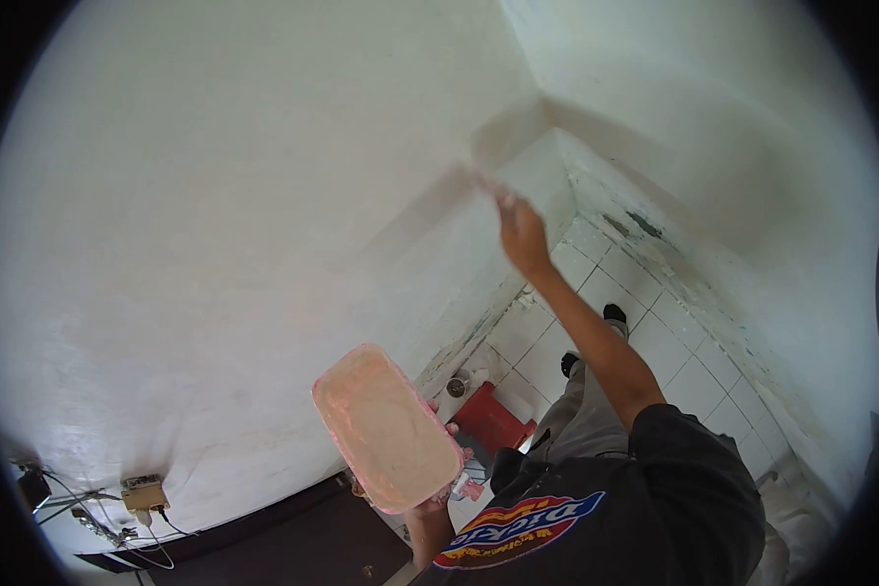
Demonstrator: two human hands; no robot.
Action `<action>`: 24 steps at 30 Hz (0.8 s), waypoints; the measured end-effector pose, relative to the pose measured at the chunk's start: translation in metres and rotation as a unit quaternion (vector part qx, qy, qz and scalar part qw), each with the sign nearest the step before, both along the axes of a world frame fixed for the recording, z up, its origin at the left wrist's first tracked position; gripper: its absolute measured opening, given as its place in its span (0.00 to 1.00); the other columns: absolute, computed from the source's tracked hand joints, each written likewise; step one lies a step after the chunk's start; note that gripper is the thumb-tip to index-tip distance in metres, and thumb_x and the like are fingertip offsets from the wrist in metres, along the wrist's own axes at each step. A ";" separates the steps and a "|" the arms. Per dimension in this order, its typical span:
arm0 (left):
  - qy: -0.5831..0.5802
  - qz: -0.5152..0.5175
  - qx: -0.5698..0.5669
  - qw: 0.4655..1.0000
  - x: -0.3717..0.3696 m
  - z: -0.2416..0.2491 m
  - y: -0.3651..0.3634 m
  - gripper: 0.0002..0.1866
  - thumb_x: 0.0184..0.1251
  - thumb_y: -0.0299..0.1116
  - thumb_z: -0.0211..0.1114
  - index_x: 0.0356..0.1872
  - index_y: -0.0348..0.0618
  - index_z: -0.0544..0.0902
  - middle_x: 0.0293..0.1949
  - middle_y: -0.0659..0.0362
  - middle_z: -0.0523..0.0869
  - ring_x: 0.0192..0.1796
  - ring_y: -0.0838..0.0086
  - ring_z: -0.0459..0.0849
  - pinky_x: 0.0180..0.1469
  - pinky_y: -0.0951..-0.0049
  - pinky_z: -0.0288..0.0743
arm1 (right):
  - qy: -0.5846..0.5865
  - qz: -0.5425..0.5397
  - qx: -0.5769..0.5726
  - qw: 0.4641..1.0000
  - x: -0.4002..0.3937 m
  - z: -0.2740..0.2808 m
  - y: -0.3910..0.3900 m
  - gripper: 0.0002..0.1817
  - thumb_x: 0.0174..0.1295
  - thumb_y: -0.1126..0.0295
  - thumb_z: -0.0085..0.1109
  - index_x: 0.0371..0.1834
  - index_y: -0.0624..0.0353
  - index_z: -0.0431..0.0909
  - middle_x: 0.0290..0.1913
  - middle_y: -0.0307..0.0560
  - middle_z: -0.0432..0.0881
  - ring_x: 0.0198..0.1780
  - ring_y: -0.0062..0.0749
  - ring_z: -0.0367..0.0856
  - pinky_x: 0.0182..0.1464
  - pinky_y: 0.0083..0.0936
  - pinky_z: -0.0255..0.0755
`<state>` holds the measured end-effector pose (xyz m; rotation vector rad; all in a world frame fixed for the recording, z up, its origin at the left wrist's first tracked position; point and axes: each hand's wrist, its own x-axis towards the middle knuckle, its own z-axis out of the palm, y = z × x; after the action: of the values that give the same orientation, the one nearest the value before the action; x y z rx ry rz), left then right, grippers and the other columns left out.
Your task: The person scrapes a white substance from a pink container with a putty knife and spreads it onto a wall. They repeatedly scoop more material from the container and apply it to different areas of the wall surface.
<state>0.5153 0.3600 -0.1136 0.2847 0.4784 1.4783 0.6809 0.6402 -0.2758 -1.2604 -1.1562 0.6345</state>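
My left hand (428, 510) holds up a pink rectangular tub (335, 432) from below, its fingertips curled along the right side. A smooth pale layer of paint or putty (396, 415) covers the inside of the tub. My right hand (523, 234) reaches out toward the corner, fingers closed around a small hand tool (483, 181) with a pale, smeared handle. The tool's tip meets or nearly meets the white wall (264, 195); blur hides its exact kind. Both fingers and tub show pinkish smears.
A red stool (493, 420) and a metal can (457, 386) stand on the white tiled floor (596, 273) below. Peeling patches (643, 225) run along the right wall's base. An electrical box with wires (145, 495) hangs at lower left, near a dark panel (283, 537).
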 end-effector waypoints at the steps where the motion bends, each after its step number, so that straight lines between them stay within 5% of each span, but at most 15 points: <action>1: 0.004 0.000 -0.002 1.000 -0.001 0.000 -0.001 0.46 0.65 0.56 0.63 0.75 0.45 0.49 0.71 0.37 0.57 0.64 0.42 0.71 0.54 0.32 0.75 | 0.018 -0.033 -0.041 0.998 0.014 0.011 0.013 0.17 0.74 0.65 0.44 0.50 0.66 0.79 0.43 0.61 0.82 0.48 0.56 0.79 0.53 0.40 0.71; 2: 0.003 -0.002 -0.001 1.000 -0.001 0.000 0.000 0.46 0.65 0.56 0.63 0.75 0.45 0.49 0.71 0.37 0.57 0.64 0.42 0.71 0.54 0.32 0.75 | 0.035 -0.066 -0.082 0.994 0.026 0.023 0.024 0.18 0.74 0.65 0.43 0.50 0.67 0.78 0.43 0.62 0.82 0.48 0.57 0.79 0.53 0.42 0.70; 4: -0.009 -0.004 -0.004 1.000 0.002 0.003 -0.001 0.46 0.65 0.56 0.63 0.75 0.47 0.50 0.71 0.37 0.57 0.63 0.41 0.72 0.55 0.32 0.74 | -0.022 -0.122 0.055 0.991 0.018 0.007 0.050 0.15 0.70 0.68 0.46 0.50 0.67 0.77 0.42 0.63 0.81 0.47 0.59 0.77 0.53 0.44 0.69; 6: -0.005 -0.013 -0.005 1.000 0.001 0.005 0.002 0.46 0.65 0.56 0.63 0.75 0.48 0.50 0.71 0.38 0.58 0.63 0.41 0.72 0.54 0.32 0.75 | -0.059 -0.106 0.049 0.991 -0.014 0.008 0.035 0.14 0.66 0.72 0.50 0.52 0.66 0.77 0.44 0.63 0.80 0.48 0.59 0.76 0.54 0.44 0.68; 12: 0.003 -0.019 -0.014 1.000 -0.001 0.011 0.008 0.44 0.65 0.57 0.61 0.75 0.50 0.51 0.71 0.38 0.58 0.62 0.40 0.73 0.52 0.35 0.77 | 0.008 0.071 0.121 0.990 -0.024 0.006 -0.023 0.11 0.67 0.73 0.53 0.49 0.63 0.80 0.44 0.59 0.82 0.46 0.55 0.79 0.51 0.42 0.72; 14: 0.005 -0.018 -0.007 1.000 0.003 0.012 0.010 0.44 0.66 0.57 0.61 0.75 0.51 0.51 0.71 0.38 0.58 0.62 0.40 0.72 0.52 0.35 0.77 | 0.032 -0.005 0.000 0.999 0.003 0.009 0.008 0.16 0.74 0.64 0.45 0.46 0.66 0.80 0.39 0.64 0.81 0.42 0.60 0.78 0.46 0.45 0.72; 18: -0.023 -0.032 0.014 0.999 -0.003 0.007 0.011 0.47 0.64 0.59 0.61 0.76 0.49 0.49 0.72 0.40 0.56 0.64 0.38 0.69 0.57 0.29 0.70 | -0.003 -0.162 0.001 0.987 0.041 0.014 0.072 0.14 0.70 0.68 0.48 0.47 0.68 0.78 0.39 0.65 0.81 0.42 0.63 0.77 0.47 0.46 0.71; 23: -0.055 -0.045 0.027 0.997 -0.005 0.007 0.012 0.51 0.62 0.63 0.61 0.76 0.47 0.46 0.73 0.40 0.54 0.66 0.37 0.67 0.60 0.25 0.64 | -0.061 -0.088 0.059 0.993 -0.008 -0.005 0.036 0.12 0.61 0.77 0.52 0.48 0.66 0.76 0.44 0.62 0.79 0.48 0.61 0.75 0.53 0.46 0.69; 24: -0.036 -0.041 0.022 0.998 -0.002 0.011 0.013 0.47 0.64 0.59 0.61 0.76 0.49 0.48 0.72 0.39 0.56 0.65 0.38 0.69 0.59 0.28 0.68 | -0.095 -0.039 0.086 0.991 -0.018 -0.015 0.016 0.18 0.63 0.77 0.50 0.56 0.64 0.77 0.47 0.61 0.80 0.51 0.57 0.76 0.56 0.41 0.70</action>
<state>0.5137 0.3725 -0.1021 0.2826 0.3723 1.4152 0.6626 0.6559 -0.2909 -1.2313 -1.2832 0.3547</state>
